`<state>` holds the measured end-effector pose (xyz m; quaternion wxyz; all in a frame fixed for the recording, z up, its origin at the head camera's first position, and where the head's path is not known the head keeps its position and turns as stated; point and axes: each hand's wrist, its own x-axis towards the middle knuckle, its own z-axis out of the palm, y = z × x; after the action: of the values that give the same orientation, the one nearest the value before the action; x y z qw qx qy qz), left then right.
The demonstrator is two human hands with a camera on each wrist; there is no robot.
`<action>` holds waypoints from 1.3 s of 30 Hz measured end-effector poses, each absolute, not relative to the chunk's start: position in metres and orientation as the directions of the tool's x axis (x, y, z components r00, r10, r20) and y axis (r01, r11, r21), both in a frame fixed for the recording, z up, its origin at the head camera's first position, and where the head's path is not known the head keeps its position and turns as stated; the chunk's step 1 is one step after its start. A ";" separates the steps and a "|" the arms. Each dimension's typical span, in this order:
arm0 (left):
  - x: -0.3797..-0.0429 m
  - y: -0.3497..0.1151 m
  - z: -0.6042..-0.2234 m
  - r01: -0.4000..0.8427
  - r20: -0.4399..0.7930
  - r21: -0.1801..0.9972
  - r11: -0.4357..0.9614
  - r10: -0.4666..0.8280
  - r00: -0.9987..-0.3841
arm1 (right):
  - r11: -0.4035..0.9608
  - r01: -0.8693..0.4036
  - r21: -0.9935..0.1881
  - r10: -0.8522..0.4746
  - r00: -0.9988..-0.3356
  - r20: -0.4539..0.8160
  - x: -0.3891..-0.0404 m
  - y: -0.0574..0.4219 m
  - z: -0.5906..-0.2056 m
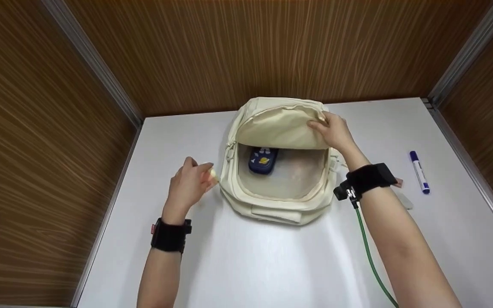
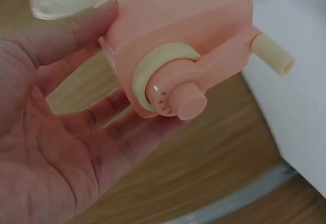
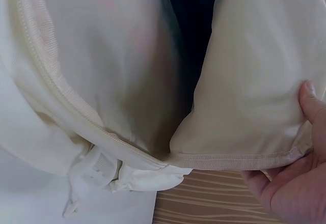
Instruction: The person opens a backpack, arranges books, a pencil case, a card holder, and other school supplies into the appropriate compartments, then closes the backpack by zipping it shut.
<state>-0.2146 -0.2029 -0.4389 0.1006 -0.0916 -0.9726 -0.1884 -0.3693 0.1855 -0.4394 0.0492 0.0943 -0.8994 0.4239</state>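
Observation:
My left hand (image 1: 188,182) grips a pink crank pencil sharpener (image 2: 183,20) with a cream ring and a cream crank knob. It is held in the air just left of a cream backpack (image 1: 240,201), thumb on one side and fingers underneath. The backpack lies unzipped, its mouth facing me. At its upper right edge, my right hand (image 1: 336,132) pinches the front flap (image 1: 283,128) between thumb and fingers and holds it up. Inside, toward the left, sits a dark blue pencil case (image 1: 260,167) with space pictures, its far end hidden under the flap.
Right of the backpack, a blue-and-white marker (image 1: 420,173) lies on the white table (image 1: 272,265). A small pinkish piece (image 1: 398,182) and a pale flat item (image 1: 405,200) are partly hidden by my right forearm. Wood-grain panels (image 1: 246,51) enclose the back and sides.

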 end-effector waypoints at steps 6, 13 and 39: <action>-0.201 -0.160 -0.422 0.374 0.400 0.295 0.879 0.242 -0.884 | 0.631 -0.214 -0.746 -0.122 -0.977 0.177 -0.369 0.184 -0.439; -0.204 -0.116 -0.426 0.498 0.511 0.226 0.837 0.334 -0.792 | 0.625 -0.231 -0.746 -0.130 -0.973 0.192 -0.368 0.181 -0.439; -0.255 -0.020 -0.499 0.626 0.669 -0.210 0.751 0.577 -0.468 | 0.655 -0.139 -0.742 0.045 -0.974 0.223 -0.368 0.179 -0.432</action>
<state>-0.2551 -0.0202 -0.4995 0.3775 -0.3511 -0.8563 -0.0323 -0.3684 0.1789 -0.4320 0.1114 0.0260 -0.9029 0.4144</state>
